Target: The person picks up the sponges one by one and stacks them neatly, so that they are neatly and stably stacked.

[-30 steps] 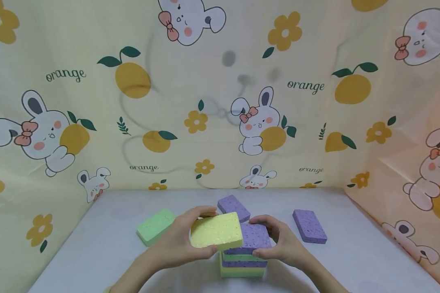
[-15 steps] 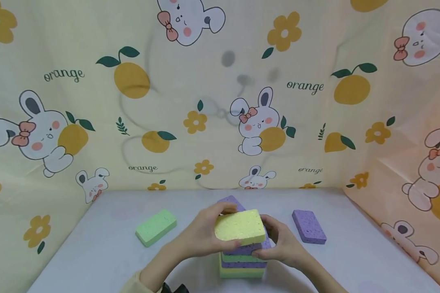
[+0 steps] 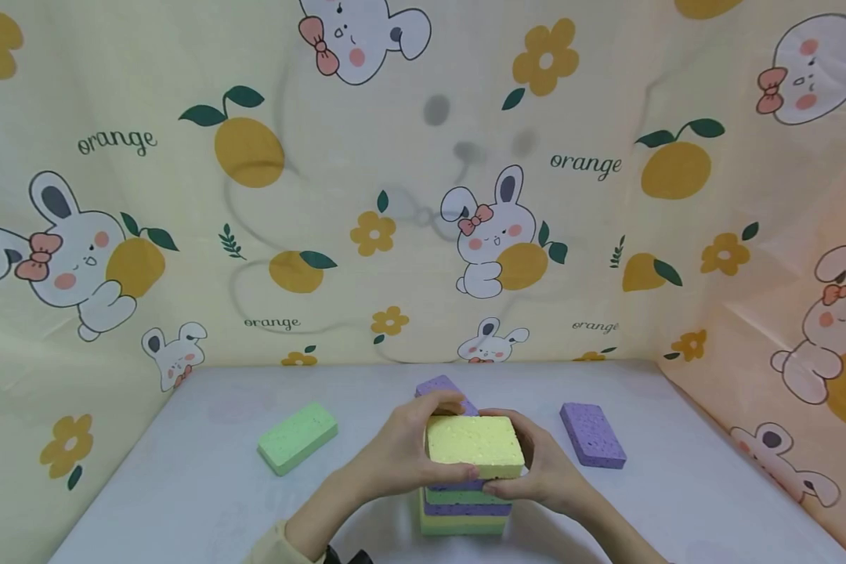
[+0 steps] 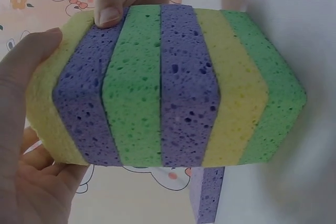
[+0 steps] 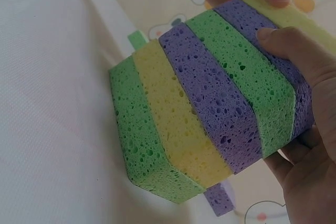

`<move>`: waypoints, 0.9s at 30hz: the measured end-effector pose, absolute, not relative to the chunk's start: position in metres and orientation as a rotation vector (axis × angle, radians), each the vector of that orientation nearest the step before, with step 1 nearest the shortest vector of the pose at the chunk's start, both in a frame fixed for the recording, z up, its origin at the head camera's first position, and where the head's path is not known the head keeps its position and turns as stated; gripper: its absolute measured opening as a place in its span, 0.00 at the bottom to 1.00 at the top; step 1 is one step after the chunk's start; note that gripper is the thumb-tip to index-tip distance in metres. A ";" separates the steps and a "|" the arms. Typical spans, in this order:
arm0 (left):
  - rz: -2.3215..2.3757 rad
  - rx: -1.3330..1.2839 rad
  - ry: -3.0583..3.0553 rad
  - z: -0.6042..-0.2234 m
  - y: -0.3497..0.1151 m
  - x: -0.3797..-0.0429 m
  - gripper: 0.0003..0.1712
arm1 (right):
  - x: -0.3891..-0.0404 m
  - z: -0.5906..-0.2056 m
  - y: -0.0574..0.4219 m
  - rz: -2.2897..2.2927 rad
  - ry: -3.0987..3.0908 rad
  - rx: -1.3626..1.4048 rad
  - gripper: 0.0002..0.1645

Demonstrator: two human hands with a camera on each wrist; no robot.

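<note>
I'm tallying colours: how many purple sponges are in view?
4. The stack holds an upper purple sponge and a lower purple sponge; a third purple sponge lies behind it, a fourth purple sponge to its right. Others may be hidden.

Site type: a screened-off work area; the room type cannot be determined. Cloth (image 3: 402,157) with a rabbit-and-fruit print (image 3: 522,266) and the lettering "orange" (image 3: 586,163) hangs behind the white tabletop (image 3: 197,478) and along the tabletop's left and right sides.
</note>
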State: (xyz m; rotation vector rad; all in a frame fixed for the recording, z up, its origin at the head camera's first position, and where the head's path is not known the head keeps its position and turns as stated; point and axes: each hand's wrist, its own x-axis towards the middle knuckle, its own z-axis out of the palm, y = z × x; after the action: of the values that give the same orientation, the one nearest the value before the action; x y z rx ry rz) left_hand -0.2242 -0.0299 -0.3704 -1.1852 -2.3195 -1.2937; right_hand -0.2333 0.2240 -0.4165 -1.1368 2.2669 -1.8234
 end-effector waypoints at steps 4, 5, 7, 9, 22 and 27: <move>-1.317 -1.134 -2.312 -0.374 -0.028 -0.224 0.45 | -0.233 -0.416 0.224 -1.824 2.265 -1.112 0.50; -1.323 -1.120 -2.313 -0.375 -0.028 -0.223 0.45 | -0.233 -0.415 0.225 -1.824 2.266 -1.109 0.50; -1.343 -1.087 -2.323 -0.377 -0.027 -0.222 0.45 | -0.233 -0.415 0.225 -1.826 2.263 -1.108 0.50; -1.362 -1.055 -2.335 -0.380 -0.028 -0.221 0.46 | -0.233 -0.416 0.225 -1.827 2.258 -1.118 0.50; -1.689 -0.970 -2.237 -0.396 -0.033 -0.215 0.50 | -0.234 -0.417 0.224 -1.834 2.238 -1.155 0.49; -1.743 -0.919 -2.252 -0.397 -0.033 -0.214 0.53 | -0.235 -0.418 0.224 -1.838 2.233 -1.156 0.49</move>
State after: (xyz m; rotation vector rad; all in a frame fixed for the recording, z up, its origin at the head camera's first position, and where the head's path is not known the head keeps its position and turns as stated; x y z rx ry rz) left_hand -0.2135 -0.0330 -0.3967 -0.9191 -2.2521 -1.7426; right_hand -0.2349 0.2235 -0.4184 -1.1564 2.2331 -1.8384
